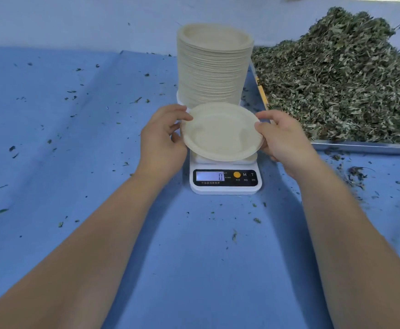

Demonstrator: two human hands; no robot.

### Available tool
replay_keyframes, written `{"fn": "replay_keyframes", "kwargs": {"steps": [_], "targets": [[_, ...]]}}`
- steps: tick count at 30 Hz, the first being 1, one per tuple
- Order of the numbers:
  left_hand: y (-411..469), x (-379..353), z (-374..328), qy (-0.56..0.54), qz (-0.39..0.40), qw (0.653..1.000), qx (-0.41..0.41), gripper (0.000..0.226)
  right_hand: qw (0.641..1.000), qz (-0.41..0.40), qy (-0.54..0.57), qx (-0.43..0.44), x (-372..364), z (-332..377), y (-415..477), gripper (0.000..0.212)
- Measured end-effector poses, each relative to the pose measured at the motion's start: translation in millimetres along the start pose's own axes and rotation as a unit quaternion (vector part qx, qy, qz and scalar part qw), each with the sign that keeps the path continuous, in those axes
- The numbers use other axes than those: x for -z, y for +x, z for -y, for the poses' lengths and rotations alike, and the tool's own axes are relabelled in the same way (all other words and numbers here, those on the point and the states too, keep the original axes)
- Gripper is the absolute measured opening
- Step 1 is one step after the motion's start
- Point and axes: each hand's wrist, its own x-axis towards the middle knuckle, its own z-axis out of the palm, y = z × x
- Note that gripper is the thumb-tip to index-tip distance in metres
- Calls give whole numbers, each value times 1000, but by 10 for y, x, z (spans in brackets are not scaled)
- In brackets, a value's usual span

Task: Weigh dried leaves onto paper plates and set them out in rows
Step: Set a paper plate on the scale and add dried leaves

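Forearms (92, 233) reach in low across the blue cloth (51, 143); I've got my left hand (163, 138) pinching the left rim of one paper plate (220, 132), my right hand (283, 138) gripping its right rim; the plate sits tilted over the scale (226, 186), whether touching I cannot tell; display reads 0; just behind, the tall plate stack (214, 67); off to the right, dried leaves (341, 86) heaped in a metal tray (365, 146); loose scraps dot the cloth.
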Motion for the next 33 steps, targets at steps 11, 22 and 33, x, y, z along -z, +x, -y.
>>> {"fn": "replay_keyframes", "kwargs": {"steps": [11, 22, 33], "targets": [[54, 81, 131, -110, -13, 965, 238, 48, 985, -83, -125, 91, 90, -322, -547, 39], [-5, -59, -117, -269, -2, 915, 302, 20, 989, 141, -22, 46, 84, -367, -461, 94], [2, -72, -80, -255, 17, 914, 315, 21, 986, 162, -7, 35, 93, -327, -468, 104]]}}
